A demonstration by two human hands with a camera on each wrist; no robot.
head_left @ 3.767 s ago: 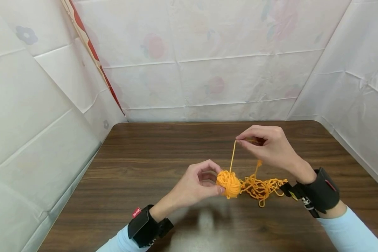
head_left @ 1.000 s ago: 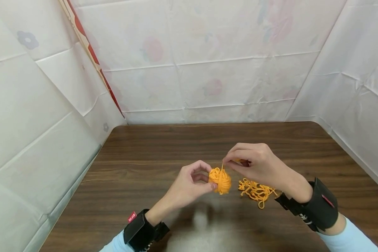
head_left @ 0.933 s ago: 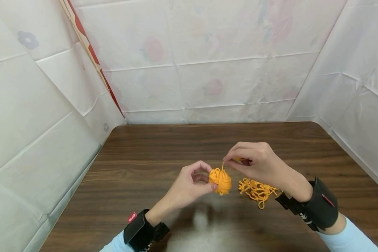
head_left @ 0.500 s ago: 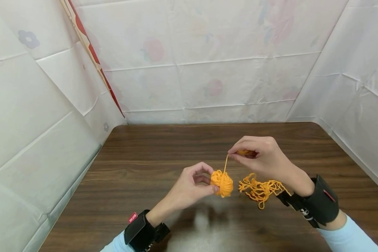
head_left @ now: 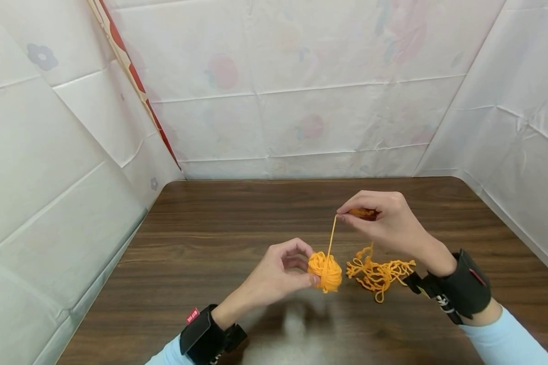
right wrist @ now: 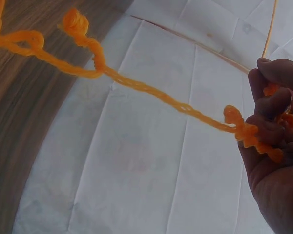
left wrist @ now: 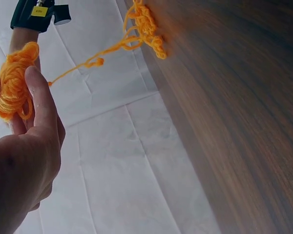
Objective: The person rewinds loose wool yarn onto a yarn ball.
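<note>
A small ball of orange yarn [head_left: 326, 271] is pinched between the thumb and fingers of my left hand [head_left: 283, 268], just above the brown wooden table [head_left: 210, 263]. In the left wrist view the ball [left wrist: 12, 87] sits at my fingertips. A taut strand [head_left: 331, 235] rises from the ball to my right hand [head_left: 383, 220], which pinches it higher up and to the right. From that hand the strand [right wrist: 151, 92] runs down to a loose tangle of orange yarn [head_left: 379, 274] lying on the table under my right wrist.
White sheeting with faint flower prints [head_left: 301, 101] walls in the table on the left, back and right. The table's back edge [head_left: 301, 177] meets the sheeting. Black wrist cameras sit on both wrists [head_left: 461, 289].
My right hand has risen and moved right over the last second, drawing the strand longer and taut. The ball has shifted slightly right in my left hand. The loose tangle has shrunk since the earliest frame.
</note>
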